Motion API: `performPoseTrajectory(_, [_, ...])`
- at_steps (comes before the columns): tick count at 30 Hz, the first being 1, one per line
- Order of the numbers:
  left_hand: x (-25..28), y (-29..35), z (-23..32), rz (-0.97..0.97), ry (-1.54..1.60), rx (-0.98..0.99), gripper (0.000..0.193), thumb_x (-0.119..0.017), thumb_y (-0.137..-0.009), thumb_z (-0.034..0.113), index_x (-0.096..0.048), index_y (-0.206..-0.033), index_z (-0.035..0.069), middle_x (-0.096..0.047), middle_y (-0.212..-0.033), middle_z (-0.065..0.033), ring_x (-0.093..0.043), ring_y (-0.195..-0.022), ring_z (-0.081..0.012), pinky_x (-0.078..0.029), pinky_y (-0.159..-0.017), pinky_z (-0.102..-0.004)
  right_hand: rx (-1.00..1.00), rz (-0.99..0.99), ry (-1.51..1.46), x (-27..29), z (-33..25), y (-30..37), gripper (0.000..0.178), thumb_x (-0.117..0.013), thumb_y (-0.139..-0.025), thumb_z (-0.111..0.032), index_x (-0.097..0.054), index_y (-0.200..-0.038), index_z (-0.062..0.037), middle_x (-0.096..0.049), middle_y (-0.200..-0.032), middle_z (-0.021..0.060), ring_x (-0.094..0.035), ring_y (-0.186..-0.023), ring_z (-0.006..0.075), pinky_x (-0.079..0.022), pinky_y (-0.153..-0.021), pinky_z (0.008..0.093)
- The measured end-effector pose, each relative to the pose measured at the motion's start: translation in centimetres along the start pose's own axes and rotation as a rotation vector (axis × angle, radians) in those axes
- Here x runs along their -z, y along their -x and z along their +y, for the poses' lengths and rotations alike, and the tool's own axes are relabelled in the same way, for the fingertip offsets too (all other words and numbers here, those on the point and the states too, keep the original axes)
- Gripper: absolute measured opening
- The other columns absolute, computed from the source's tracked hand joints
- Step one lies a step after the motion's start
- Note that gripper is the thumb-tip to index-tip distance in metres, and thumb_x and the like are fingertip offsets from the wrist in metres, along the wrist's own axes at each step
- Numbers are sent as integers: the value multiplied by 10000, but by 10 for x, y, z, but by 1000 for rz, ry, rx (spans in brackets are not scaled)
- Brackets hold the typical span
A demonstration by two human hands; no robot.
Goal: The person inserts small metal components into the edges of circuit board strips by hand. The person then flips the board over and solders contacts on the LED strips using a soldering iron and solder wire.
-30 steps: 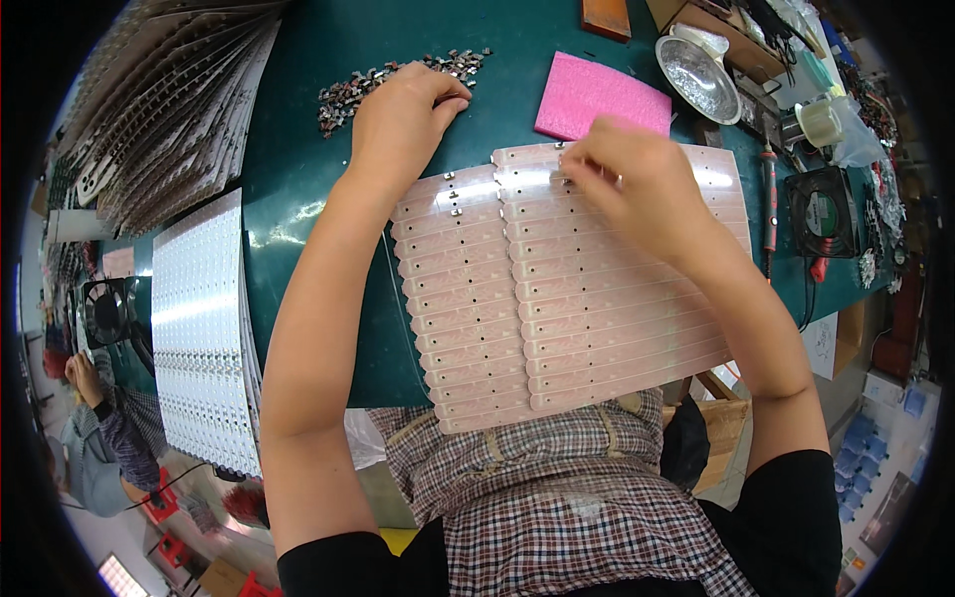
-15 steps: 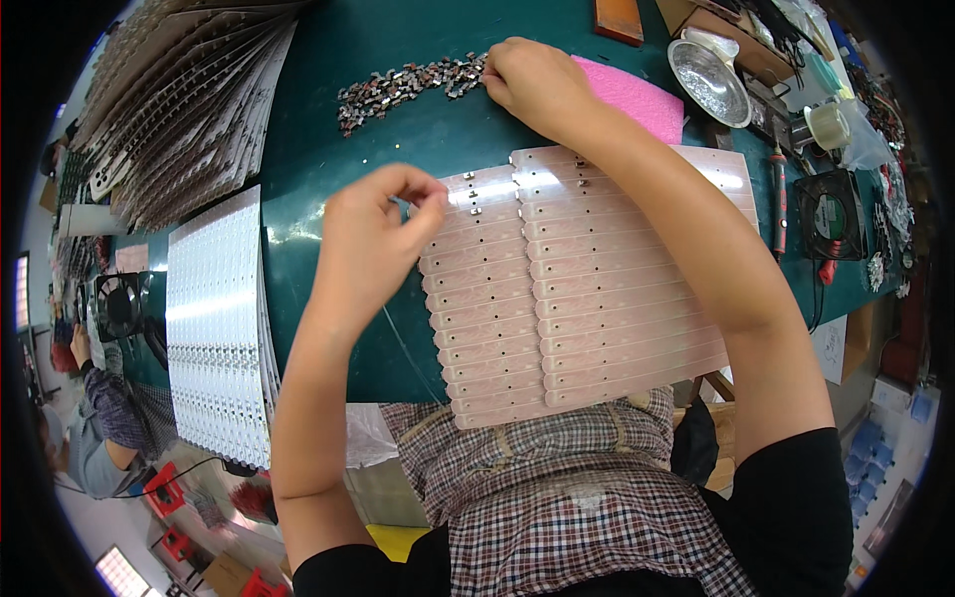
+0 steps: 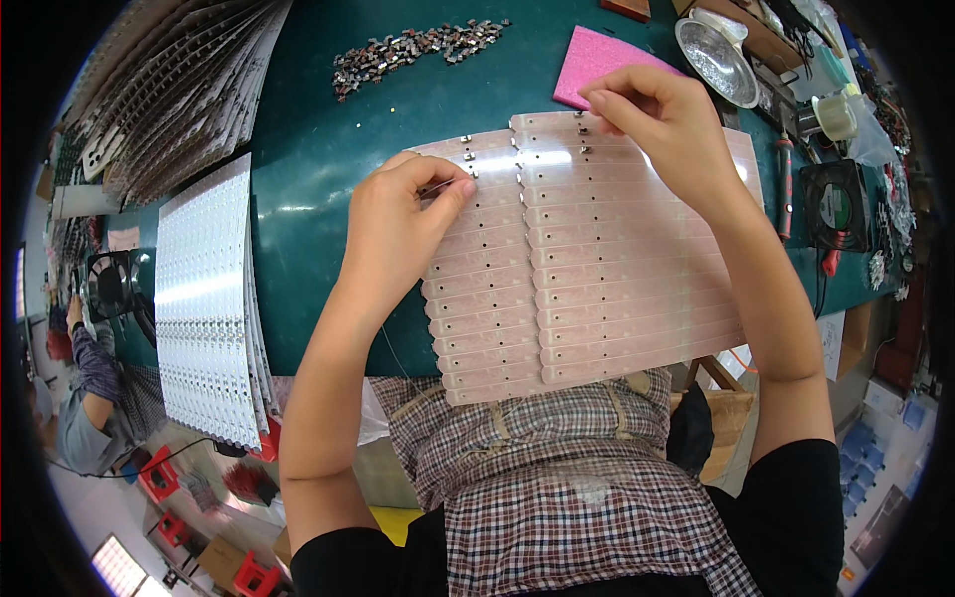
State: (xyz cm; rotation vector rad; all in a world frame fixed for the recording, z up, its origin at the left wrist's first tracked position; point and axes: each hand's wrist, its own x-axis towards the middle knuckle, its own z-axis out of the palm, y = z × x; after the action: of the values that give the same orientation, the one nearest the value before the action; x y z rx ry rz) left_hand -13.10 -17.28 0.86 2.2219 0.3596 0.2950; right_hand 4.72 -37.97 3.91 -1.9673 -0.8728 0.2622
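Two overlapping pinkish boards of long strips lie in front of me, a left board (image 3: 487,284) and a right board (image 3: 637,269). My left hand (image 3: 403,214) pinches at the far left edge of the left board, close to its small metal connectors (image 3: 469,156). What its fingertips hold is too small to tell. Over the far part of the right board hovers my right hand (image 3: 667,129), thumb and fingers pinched beside small connectors (image 3: 584,149); anything between them is hidden. Farther off lies a loose pile of small metal connectors (image 3: 413,50).
A white strip-board stack (image 3: 204,298) stands left, below fanned boards (image 3: 189,99). Pink foam (image 3: 597,60) lies at the back, near a metal bowl (image 3: 718,65). At right are a soldering iron (image 3: 785,189), a wire spool (image 3: 834,117) and a fan (image 3: 836,204). Another person (image 3: 95,398) sits far left.
My right hand has come back from the connector pile to the right board. My left hand has shifted slightly right at the left board's edge. The whole view has tilted a little.
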Motion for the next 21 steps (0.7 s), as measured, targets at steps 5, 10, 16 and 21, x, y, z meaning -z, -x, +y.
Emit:
performPoseTrajectory(5, [0, 1, 9, -21, -51, 2, 146, -735, -872, 148, -750, -924, 12, -680, -885, -115, -677, -777, -239, -535, -720, -335, -137, -43, -186, 5, 2, 25, 168, -636, -979, -85, -708, -1087, 21, -707, -853, 45, -666, -787, 94, -535, -732, 228])
performPoseTrajectory(10, [-1, 3, 8, 13, -114, -84, 125, -745, -884, 131, -753, -932, 16, -677, -845, -56, -563, -656, -141, -445, -598, -292, -135, -53, -163, 8, 2, 34, 162, -646, -973, -71, -711, -1086, 26, -714, -864, 55, -675, -780, 102, -550, -730, 230])
performPoseTrajectory(16, [-3, 2, 12, 16, -207, -118, 111, -732, -883, 117, -740, -909, 9, -667, -833, -68, -564, -650, -163, -443, -600, -303, -108, -31, -130, 6, 6, 40, 156, -653, -965, -60, -722, -1076, 25, -734, -883, 70, -702, -795, 114, -560, -723, 229])
performPoseTrajectory(21, [-1, 3, 11, 29, -203, -122, 116, -729, -883, 118, -735, -899, 3, -671, -826, -75, -577, -663, -181, -448, -613, -311, -121, -28, -117, 7, 9, 40, 158, -676, -951, -70, -730, -1069, 20, -734, -873, 65, -699, -786, 110, -560, -721, 235])
